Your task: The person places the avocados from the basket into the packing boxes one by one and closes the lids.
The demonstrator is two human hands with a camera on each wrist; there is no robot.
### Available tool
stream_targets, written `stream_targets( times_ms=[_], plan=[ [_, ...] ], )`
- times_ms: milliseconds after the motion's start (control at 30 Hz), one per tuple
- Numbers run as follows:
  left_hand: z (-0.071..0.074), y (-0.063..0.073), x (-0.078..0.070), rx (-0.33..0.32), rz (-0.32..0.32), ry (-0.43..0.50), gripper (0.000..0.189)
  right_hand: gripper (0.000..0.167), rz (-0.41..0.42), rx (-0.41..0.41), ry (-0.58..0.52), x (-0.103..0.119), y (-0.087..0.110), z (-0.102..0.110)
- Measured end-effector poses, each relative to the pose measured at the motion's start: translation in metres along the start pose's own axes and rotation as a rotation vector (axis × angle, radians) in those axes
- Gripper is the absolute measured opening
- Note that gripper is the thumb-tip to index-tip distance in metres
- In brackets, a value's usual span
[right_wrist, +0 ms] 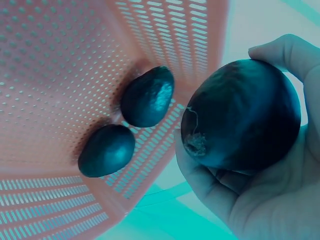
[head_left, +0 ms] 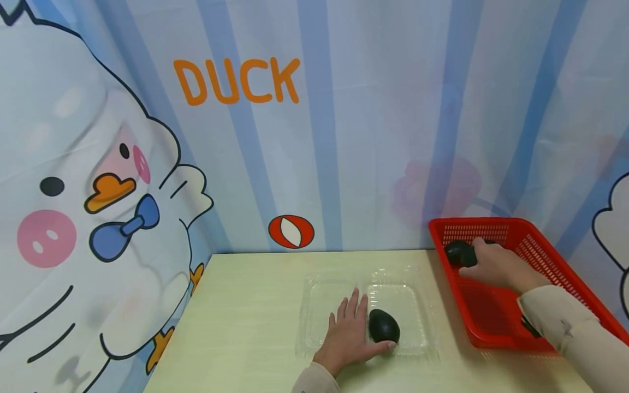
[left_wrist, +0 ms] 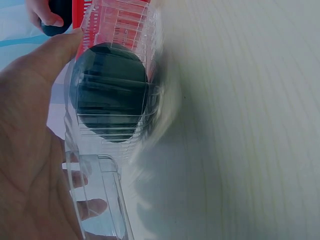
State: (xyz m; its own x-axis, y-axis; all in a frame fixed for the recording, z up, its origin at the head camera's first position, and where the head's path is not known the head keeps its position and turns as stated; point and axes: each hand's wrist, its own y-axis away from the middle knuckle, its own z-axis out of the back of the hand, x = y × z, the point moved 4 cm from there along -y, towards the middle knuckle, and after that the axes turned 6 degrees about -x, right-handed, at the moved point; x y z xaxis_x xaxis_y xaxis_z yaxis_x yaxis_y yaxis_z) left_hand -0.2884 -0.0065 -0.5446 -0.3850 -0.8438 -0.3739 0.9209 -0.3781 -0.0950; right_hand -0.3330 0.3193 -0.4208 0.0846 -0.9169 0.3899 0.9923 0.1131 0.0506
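A clear plastic clamshell container [head_left: 413,338] lies opened out on the table, with one dark avocado [head_left: 384,326] in its right half. My left hand [head_left: 349,335] rests on the container with straight, spread fingers, its thumb beside that avocado. In the left wrist view the avocado [left_wrist: 111,92] shows through the clear wall. Over the red basket [head_left: 484,322], my right hand [head_left: 491,265] grips another avocado [right_wrist: 242,115] between thumb and fingers. Two more avocados, one upper [right_wrist: 148,97] and one lower [right_wrist: 107,150], lie in the basket in the right wrist view.
The basket stands at the right of the pale wooden table [head_left: 245,316], its sides perforated. Behind the table hangs a blue striped curtain [head_left: 363,109] printed with ducks. A dark object [head_left: 530,327] shows under my right sleeve; its kind is unclear.
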Motion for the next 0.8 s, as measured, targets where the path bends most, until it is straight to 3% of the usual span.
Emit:
stream_targets(
  times_ms=[400,667,800],
  plan=[
    [-0.002,-0.001,0.001,0.003,0.005,-0.002,0.118,0.082,0.039,-0.032,0.004,0.024,0.015,0.004],
    [-0.004,-0.002,0.002,0.002,0.005,-0.007,0.120,0.095,0.072,-0.057,0.035,0.041,0.019,0.001],
    [-0.005,-0.001,0.002,0.003,0.008,-0.011,0.120,0.087,0.091,-0.089,0.055,0.052,0.019,-0.002]
  ],
)
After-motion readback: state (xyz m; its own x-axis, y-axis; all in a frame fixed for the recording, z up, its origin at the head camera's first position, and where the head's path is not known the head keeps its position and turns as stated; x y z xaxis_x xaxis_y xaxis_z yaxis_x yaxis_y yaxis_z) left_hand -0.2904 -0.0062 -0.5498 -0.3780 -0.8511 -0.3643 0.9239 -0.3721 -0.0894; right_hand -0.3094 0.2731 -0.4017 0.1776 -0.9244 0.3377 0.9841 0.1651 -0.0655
